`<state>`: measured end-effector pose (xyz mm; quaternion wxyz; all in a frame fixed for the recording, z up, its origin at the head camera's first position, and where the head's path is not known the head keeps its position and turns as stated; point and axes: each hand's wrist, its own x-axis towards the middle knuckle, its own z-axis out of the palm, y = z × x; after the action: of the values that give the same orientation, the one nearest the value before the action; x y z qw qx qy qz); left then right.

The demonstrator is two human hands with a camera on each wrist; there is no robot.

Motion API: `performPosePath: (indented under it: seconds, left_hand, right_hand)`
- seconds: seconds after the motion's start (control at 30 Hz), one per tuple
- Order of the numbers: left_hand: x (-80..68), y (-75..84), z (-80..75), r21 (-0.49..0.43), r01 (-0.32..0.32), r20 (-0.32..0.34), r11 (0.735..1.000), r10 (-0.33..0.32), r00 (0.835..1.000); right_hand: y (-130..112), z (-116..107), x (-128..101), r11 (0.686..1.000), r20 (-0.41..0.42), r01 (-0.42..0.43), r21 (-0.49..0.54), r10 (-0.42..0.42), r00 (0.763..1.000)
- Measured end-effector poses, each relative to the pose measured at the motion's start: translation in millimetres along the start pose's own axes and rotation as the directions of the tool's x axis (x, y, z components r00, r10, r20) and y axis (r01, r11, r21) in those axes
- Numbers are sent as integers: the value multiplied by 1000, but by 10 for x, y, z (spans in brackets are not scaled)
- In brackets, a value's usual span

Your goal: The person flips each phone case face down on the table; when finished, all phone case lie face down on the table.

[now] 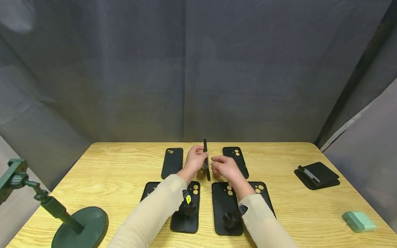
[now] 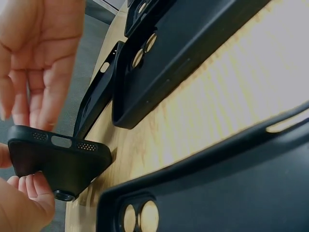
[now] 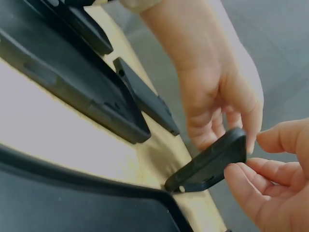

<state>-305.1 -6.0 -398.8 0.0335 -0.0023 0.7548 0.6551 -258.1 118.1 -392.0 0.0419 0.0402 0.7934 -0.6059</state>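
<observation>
At far left a green stand (image 1: 74,224) sits idle on the table (image 1: 124,162). Flat black cases lie in rows beside it, one (image 1: 172,162) at back left. Between them, our left hand (image 1: 195,160) pinches the upright case (image 1: 206,162), its lower edge on the wood so it stands on its side. Our right hand (image 1: 224,168) meets it from the other side; its fingers (image 3: 251,188) seem to curl on the edge, steadying it, though blur hides the contact. Another case (image 1: 235,161) lies beyond. Further right are a folded black holder (image 1: 316,175) and a mint box (image 1: 358,221).
</observation>
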Motion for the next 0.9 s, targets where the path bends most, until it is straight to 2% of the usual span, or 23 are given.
performPosePath:
  seconds: [0.2,0.4,0.63,0.9]
  left_hand:
    - [23,-1,5,-13,15,1,1000,-15,1000]
    - [42,-25,21,-6,32,-4,999,-32,999]
    - [44,-39,32,-30,23,-4,999,-23,1000]
    - [20,-28,46,-82,34,7,996,-34,999]
  right_hand:
    - [-20,60,-42,997,-14,67,-50,-68,998]
    - [10,142,-52,981,-67,108,-164,-120,991]
    - [1,189,-27,926,-116,154,-343,-204,972]
    - [-51,218,-22,873,-126,155,-462,-238,963]
